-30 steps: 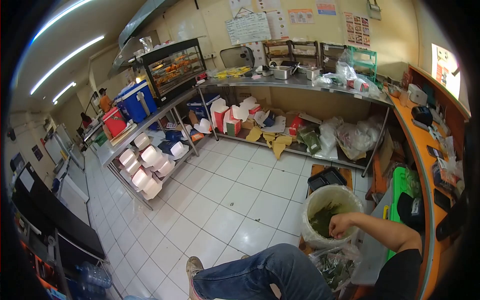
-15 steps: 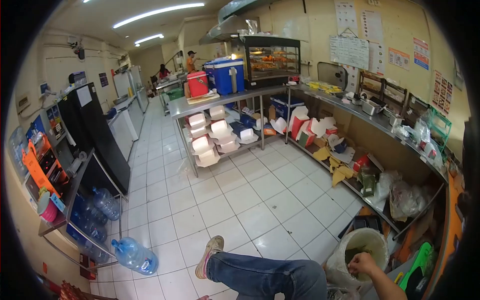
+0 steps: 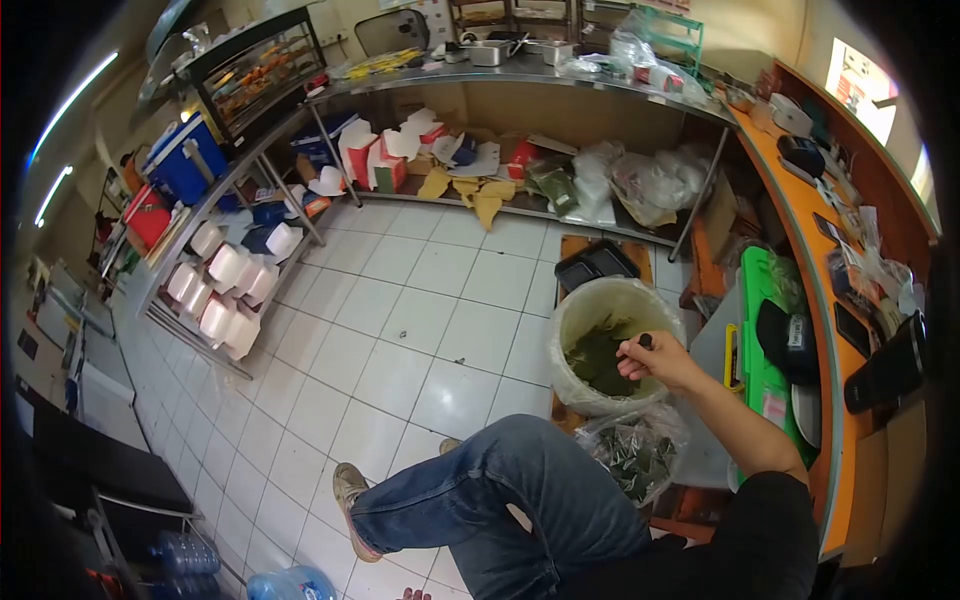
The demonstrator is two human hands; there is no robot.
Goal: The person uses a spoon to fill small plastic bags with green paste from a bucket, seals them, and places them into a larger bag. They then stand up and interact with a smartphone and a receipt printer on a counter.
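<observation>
My right hand (image 3: 652, 362) is over a white, plastic-lined bin (image 3: 566, 382), its fingers closed round a small tool with a black handle (image 3: 646, 341); the rest of that tool is hidden. Green leaves (image 3: 598, 352) lie inside the bin, below the hand. Against the bin's near side rests a clear plastic bag (image 3: 640, 455) with more dark green leaves. Only the fingertips of my left hand (image 3: 415, 594) show at the bottom edge, stretched out beside my leg, with nothing visible in them.
A black compartment tray (image 3: 598, 264) sits behind the bin. To the right are a green lid (image 3: 775, 350) with a black cap (image 3: 787, 338) and an orange counter (image 3: 800, 230). Steel shelving (image 3: 500, 205) with boxes and bags runs along the back. Water bottles (image 3: 290, 584) stand lower left.
The view has turned right and down, so the bin now appears nearer the middle. My right hand is still over it, and the black handle has come into sight.
</observation>
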